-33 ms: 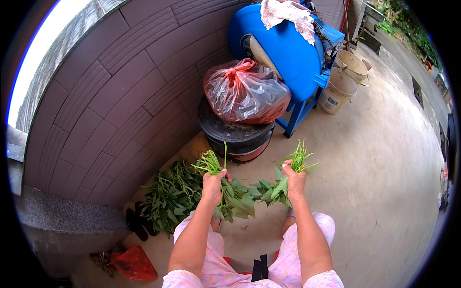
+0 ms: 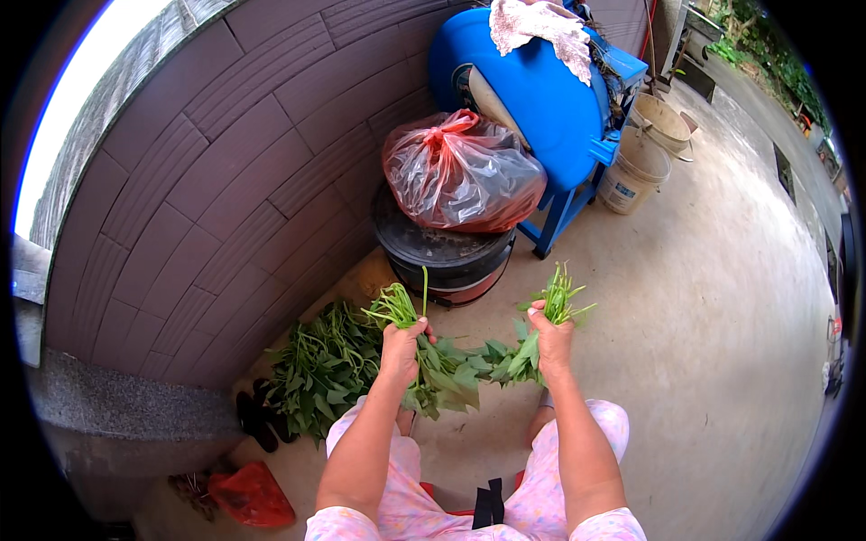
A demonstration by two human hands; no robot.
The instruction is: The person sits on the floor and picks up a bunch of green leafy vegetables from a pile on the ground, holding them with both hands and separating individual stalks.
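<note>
My left hand (image 2: pixel 400 350) is closed round a bunch of leafy greens (image 2: pixel 391 307). Pale green stems stick up above that fist, and one longer stem stands upright by the thumb. A second bunch of leafy greens (image 2: pixel 560 301) is gripped in my right hand (image 2: pixel 554 344), its cut-looking stem ends fanning upward. Dark green leaves (image 2: pixel 451 377) hang below both fists and meet in the gap between them; I cannot tell which leaves belong to which bunch. Left of my left hand, a large pile of the same greens (image 2: pixel 325 370) lies on the floor.
A tied plastic bag (image 2: pixel 460 171) rests on a black lidded tub (image 2: pixel 442 257) ahead. Beyond are a blue machine (image 2: pixel 532 99) with a cloth (image 2: pixel 541 32) and pale buckets (image 2: pixel 635 171). A brick-patterned wall (image 2: pixel 234 180), dark shoes (image 2: pixel 260 419) and a red bag (image 2: pixel 251 496) are leftward.
</note>
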